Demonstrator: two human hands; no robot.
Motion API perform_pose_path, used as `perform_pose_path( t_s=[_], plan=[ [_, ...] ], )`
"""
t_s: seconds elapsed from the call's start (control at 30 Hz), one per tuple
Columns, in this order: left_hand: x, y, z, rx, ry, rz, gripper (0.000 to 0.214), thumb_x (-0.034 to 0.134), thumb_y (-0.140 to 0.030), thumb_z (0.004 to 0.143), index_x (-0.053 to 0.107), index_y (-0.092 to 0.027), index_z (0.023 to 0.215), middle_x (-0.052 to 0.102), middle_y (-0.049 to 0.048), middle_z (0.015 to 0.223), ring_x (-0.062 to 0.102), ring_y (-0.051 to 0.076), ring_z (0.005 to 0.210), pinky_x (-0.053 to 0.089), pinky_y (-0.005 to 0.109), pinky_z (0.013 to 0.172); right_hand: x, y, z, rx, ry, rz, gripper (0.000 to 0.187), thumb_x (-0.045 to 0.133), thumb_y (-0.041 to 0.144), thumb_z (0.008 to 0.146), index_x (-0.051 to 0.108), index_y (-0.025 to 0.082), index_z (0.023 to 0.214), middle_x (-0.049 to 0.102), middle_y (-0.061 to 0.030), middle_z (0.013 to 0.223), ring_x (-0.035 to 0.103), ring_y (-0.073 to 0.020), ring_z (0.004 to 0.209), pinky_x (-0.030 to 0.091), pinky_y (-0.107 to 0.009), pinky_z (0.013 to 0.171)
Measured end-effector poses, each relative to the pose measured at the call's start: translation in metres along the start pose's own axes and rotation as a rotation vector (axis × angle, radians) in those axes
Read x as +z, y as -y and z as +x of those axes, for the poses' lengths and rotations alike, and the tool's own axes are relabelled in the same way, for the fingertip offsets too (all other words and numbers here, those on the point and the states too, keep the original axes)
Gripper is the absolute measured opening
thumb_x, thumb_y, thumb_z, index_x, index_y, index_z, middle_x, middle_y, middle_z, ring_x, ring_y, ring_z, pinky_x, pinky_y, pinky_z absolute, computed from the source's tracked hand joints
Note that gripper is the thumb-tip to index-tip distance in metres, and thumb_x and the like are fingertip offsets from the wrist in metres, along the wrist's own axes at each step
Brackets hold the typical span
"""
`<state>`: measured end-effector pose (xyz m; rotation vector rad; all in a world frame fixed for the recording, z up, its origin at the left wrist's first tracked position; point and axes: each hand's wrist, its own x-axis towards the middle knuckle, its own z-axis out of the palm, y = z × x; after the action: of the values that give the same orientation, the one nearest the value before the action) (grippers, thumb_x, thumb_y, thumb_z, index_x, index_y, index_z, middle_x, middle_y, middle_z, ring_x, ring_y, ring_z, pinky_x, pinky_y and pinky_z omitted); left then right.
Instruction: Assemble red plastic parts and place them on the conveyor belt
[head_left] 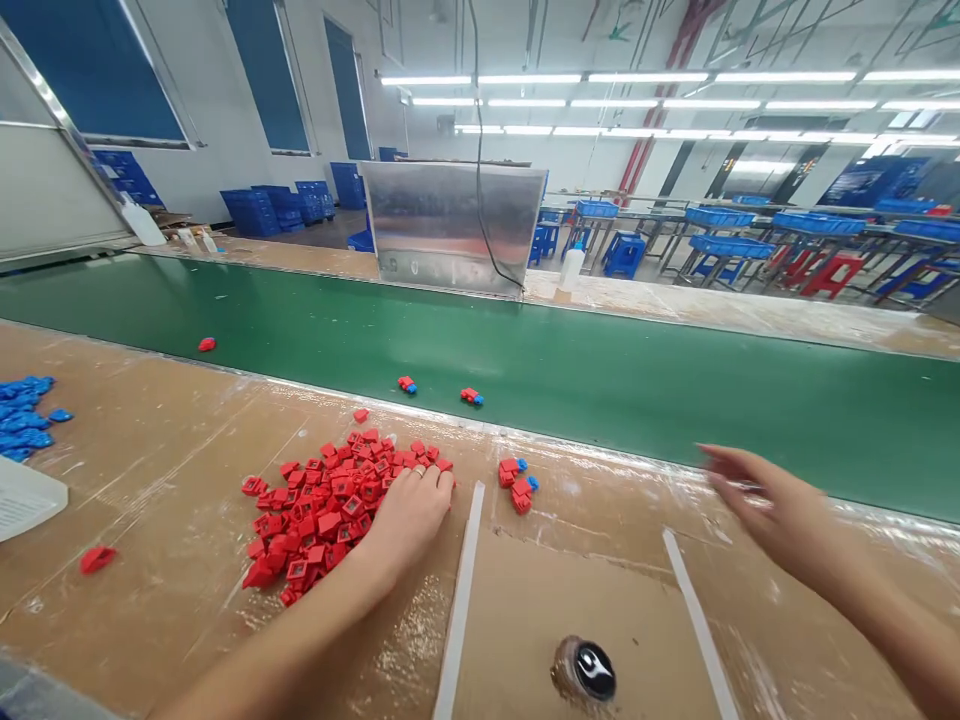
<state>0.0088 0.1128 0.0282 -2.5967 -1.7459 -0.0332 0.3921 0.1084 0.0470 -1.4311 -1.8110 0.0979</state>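
My left hand (409,515) lies palm down on the right edge of a heap of small red plastic parts (315,510), and its fingers hide whatever is beneath them. My right hand (765,495) is blurred, hovering over the table's far edge by the belt, and its fingers are apart with nothing visible in them. Between my hands sits a small group of joined red and blue parts (517,483). Two similar joined pieces (406,385) lie on the green belt. Further left is a heap of blue parts (22,418).
A green conveyor belt (480,370) runs behind the plastic-covered cardboard table (165,500). Two white strips (459,600) and a round black object (585,670) lie near me. A steel panel (450,225) stands beyond the belt, with blue crates and stools farther back.
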Motion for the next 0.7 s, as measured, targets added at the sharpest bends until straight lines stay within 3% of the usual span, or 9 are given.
perform_pose_path(
  t_s=[0.03,0.1,0.2,0.3,0.37,0.47,0.6,0.7],
  plan=[
    [-0.002,0.0,-0.003,0.006,0.001,-0.002,0.022,0.044,-0.005,0.092,0.063,-0.014,0.1,0.066,0.0131,0.099,0.063,0.027,0.094,0.047,0.038,0.085,0.029,-0.005,0.029,0.005,0.193,-0.004,0.016,0.056,0.034,0.099,0.067,0.022,0.102,0.068,-0.0035,0.091,0.064,-0.0112,0.071,0.054,-0.023,0.063],
    [-0.007,0.001,-0.013,-0.001,0.005,-0.045,0.023,0.044,-0.007,0.092,0.062,-0.016,0.104,0.064,0.0113,0.101,0.064,0.026,0.091,0.049,0.037,0.081,0.095,-0.007,0.083,0.012,0.366,-0.021,0.017,0.059,0.032,0.097,0.069,0.018,0.1,0.07,-0.0055,0.088,0.067,-0.0135,0.073,0.055,-0.025,0.067],
    [-0.01,0.0,-0.043,-0.078,-0.011,-0.269,0.025,0.042,-0.015,0.095,0.059,-0.02,0.113,0.061,0.01,0.108,0.065,0.024,0.08,0.051,0.034,0.07,0.193,0.009,0.134,0.034,0.463,-0.068,0.021,0.062,0.031,0.095,0.065,0.014,0.108,0.069,-0.0068,0.102,0.067,-0.0178,0.088,0.056,-0.037,0.082],
    [-0.002,-0.01,-0.079,-0.224,-0.115,-0.558,0.026,0.043,-0.018,0.094,0.06,-0.024,0.114,0.059,0.0092,0.113,0.065,0.021,0.081,0.052,0.033,0.074,0.253,0.029,0.148,0.052,0.468,-0.103,0.028,0.06,0.033,0.097,0.061,0.015,0.118,0.063,-0.009,0.118,0.063,-0.0218,0.103,0.054,-0.044,0.089],
    [0.009,-0.021,-0.098,-0.296,-0.183,-0.748,0.022,0.051,-0.019,0.09,0.065,-0.026,0.106,0.061,0.0079,0.105,0.064,0.021,0.079,0.052,0.031,0.074,0.268,0.037,0.147,0.051,0.471,-0.115,0.029,0.059,0.034,0.097,0.06,0.016,0.119,0.061,-0.0096,0.122,0.061,-0.0229,0.106,0.053,-0.045,0.091],
    [0.026,-0.04,-0.115,-0.374,-0.186,-1.047,0.022,0.064,-0.017,0.077,0.071,-0.024,0.097,0.063,0.0066,0.095,0.061,0.018,0.07,0.052,0.028,0.068,0.264,0.043,0.14,0.016,0.507,-0.112,0.025,0.059,0.033,0.097,0.062,0.017,0.115,0.062,-0.0085,0.12,0.062,-0.0215,0.104,0.053,-0.043,0.09],
    [0.041,-0.061,-0.126,-0.45,-0.107,-1.398,0.028,0.07,-0.015,0.067,0.075,-0.019,0.094,0.066,0.0074,0.091,0.06,0.017,0.069,0.05,0.025,0.062,0.238,0.049,0.124,-0.014,0.518,-0.094,0.022,0.06,0.032,0.096,0.064,0.016,0.111,0.063,-0.0077,0.116,0.062,-0.0211,0.103,0.053,-0.043,0.09],
    [0.046,-0.075,-0.134,-0.466,-0.093,-1.505,0.027,0.071,-0.017,0.068,0.075,-0.018,0.094,0.067,0.006,0.086,0.061,0.017,0.071,0.05,0.025,0.066,0.207,0.051,0.105,0.02,0.46,-0.061,0.021,0.061,0.032,0.096,0.064,0.015,0.108,0.064,-0.0069,0.112,0.063,-0.0208,0.101,0.053,-0.043,0.089]
  ],
)
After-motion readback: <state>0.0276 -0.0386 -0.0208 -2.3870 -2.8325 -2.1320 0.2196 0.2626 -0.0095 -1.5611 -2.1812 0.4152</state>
